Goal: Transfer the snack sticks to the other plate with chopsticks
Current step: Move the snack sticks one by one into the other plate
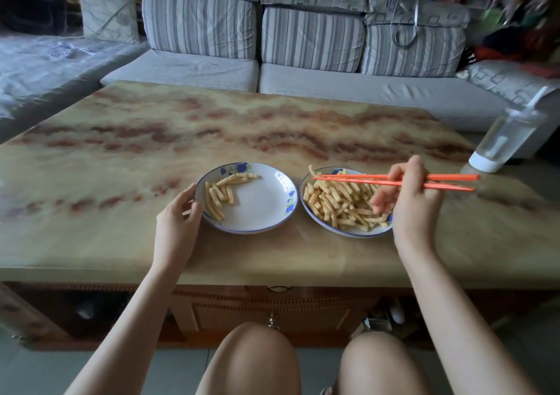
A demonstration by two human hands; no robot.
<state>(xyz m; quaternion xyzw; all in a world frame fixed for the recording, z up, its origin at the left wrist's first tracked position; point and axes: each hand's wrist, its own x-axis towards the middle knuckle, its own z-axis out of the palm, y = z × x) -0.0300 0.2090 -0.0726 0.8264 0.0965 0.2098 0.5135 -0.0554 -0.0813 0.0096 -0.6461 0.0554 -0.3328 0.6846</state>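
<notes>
Orange chopsticks [394, 180] are in our right hand [407, 203], fingers [397, 172] curled round them near the thick end. Shafts run nearly level over the right plate [348, 233], tips close together at its far-left rim. Tips look empty; one curled stick sits just beside them, can't tell if it touches. Left hand [177, 215] pinches the near-left rim of the left plate [266, 209] between thumb and fingers, steadying it. Both plates sit side by side, rims almost touching, close to the near edge of the desk [212, 128], about mid-width. Progress, our read: early. Roughly a dozen snack sticks [219, 196] lie on the left half of the left plate, rest of it bare; right plate carries a full heap, so most of the job is left. Materials: plates round, shallow, glossy white, blue rim line and blue flower prints, look ceramic. Sticks short, pale yellow, crinkle-cut with ridged sides, dry-looking, probably light and brittle, so we'd pinch gently. Chopsticks look like smooth plastic, squared at the thick end, tapering to the tips. Desk top glossy, tan marble pattern with red-brown veins. Clear bottle [503, 140] with a white base sits at the right edge, well apart from the plates.
</notes>
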